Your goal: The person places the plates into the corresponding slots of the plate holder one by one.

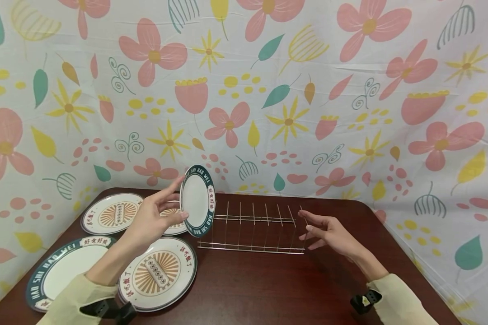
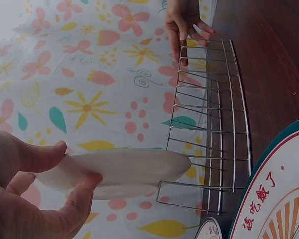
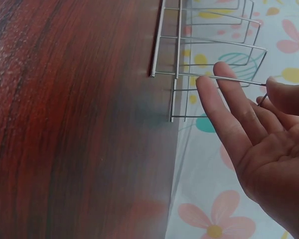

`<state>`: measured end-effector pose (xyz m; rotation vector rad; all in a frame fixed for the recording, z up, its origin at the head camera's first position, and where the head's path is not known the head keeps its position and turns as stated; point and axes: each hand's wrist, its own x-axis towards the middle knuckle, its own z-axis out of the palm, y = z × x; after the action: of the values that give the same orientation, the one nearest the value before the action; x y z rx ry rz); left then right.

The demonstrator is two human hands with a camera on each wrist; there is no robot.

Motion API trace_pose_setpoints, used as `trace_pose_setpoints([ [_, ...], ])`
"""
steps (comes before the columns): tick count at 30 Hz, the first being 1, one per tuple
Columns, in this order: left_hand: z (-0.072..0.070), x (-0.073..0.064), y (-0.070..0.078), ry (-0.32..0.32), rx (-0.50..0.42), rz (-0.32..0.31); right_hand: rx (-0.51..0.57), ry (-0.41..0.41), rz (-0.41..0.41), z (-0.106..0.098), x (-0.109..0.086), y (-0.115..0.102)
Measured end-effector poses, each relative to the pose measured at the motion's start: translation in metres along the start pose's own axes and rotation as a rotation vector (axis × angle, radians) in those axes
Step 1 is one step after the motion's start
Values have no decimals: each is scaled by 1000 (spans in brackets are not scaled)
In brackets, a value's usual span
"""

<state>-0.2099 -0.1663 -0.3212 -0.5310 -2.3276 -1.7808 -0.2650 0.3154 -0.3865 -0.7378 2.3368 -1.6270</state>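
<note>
My left hand [image 1: 148,221] grips a small white plate [image 1: 197,201] with a dark green lettered rim. It holds the plate on edge above the left end of a metal wire dish rack [image 1: 252,248]. In the left wrist view, thumb and fingers pinch the plate [image 2: 124,172] from both faces, its lower edge close to the rack's end wire. At the rack's right end is my right hand [image 1: 329,237]. Its thumb presses the top corner of the end wire in the right wrist view, and its fingers reach along the other side of the rack [image 3: 214,77].
Left on the dark wooden table [image 1: 260,289] lie a sunburst plate [image 1: 93,210], a partly hidden smaller plate [image 1: 175,229], a green-rimmed plate [image 1: 61,271] and a front sunburst plate [image 1: 175,253]. A flower-patterned cloth [image 1: 244,113] hangs behind the table.
</note>
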Motion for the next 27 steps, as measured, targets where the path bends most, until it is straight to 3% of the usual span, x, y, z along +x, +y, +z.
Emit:
trace_pose_setpoints([
  [11,9,7,4,15,43,1,-2,-12,-4,-1,1,-1],
  [20,24,10,-8,11,71,-58,3,-19,2,0,2,0],
  [27,33,10,-13,17,82,-58,-3,-24,-4,-2,3,0],
])
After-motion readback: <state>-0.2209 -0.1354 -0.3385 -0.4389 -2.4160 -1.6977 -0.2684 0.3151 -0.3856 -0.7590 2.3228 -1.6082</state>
